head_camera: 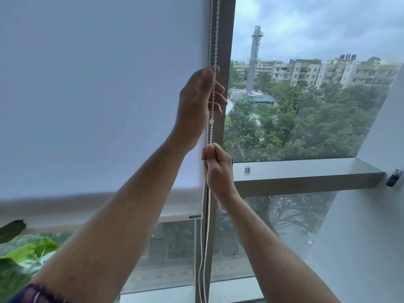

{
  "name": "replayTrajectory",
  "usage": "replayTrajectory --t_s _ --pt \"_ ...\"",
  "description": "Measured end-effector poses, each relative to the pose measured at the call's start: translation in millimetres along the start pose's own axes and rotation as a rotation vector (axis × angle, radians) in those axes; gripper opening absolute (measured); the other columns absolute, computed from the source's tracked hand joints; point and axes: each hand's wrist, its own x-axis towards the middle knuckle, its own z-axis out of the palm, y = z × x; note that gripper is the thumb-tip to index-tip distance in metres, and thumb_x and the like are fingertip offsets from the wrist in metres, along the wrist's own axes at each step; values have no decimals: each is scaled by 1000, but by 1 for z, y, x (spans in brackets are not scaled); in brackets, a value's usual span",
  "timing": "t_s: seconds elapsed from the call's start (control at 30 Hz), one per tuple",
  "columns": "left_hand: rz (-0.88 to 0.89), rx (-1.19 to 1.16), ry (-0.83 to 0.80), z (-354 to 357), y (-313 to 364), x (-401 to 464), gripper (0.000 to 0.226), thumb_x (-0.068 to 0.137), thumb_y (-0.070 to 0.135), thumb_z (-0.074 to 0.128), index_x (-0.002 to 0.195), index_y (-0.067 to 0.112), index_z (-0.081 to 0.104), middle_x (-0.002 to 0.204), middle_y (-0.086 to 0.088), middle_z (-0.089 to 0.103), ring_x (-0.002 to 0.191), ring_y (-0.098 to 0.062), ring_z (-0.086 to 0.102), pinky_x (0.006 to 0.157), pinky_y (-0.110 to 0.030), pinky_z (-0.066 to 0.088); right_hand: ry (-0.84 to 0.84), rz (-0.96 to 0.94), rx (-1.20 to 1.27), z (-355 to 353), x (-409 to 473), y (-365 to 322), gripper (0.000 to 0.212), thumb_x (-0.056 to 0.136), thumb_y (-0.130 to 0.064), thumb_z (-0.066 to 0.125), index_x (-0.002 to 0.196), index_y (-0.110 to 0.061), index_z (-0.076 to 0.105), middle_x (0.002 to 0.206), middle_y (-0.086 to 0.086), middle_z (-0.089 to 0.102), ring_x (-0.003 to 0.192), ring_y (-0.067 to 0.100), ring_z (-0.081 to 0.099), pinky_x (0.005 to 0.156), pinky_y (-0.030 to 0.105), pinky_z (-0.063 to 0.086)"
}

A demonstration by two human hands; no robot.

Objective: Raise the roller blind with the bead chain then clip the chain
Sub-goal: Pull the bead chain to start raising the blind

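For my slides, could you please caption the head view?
Both hands, left above right, grip the bead chain beside the half-lowered roller blind.

The bead chain hung right of the roller blind; the sill lay further right, the plant below-left.

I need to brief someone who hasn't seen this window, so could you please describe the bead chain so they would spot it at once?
Start at the white roller blind covering the left pane. Along its right edge, against the grey window frame, hangs the bead chain: a thin white beaded loop, the only cord there, held by the left hand above and the right hand below.
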Motion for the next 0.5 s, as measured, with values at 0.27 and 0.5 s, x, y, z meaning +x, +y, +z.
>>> replayTrajectory --t_s 0.27,0.5 --pt "-43 34 61 14 -49 -40 29 103 21 39 77 21 52 55 15 41 47 -3 31 43 -15 27 -97 159 -66 -18 -37 34 39 100 -24 43 63 -32 54 50 -15 40 44 6 33 45 25 28" --pt "-115 257 137 -10 -98 -76 30 100 24 41 73 31 52 60 15 52 55 -4 45 53 -20 40 -200 257 -32 -30 -25 29 44 94 -55 48 124 -28 63 113 -5 73 102 13 69 87 39 55"
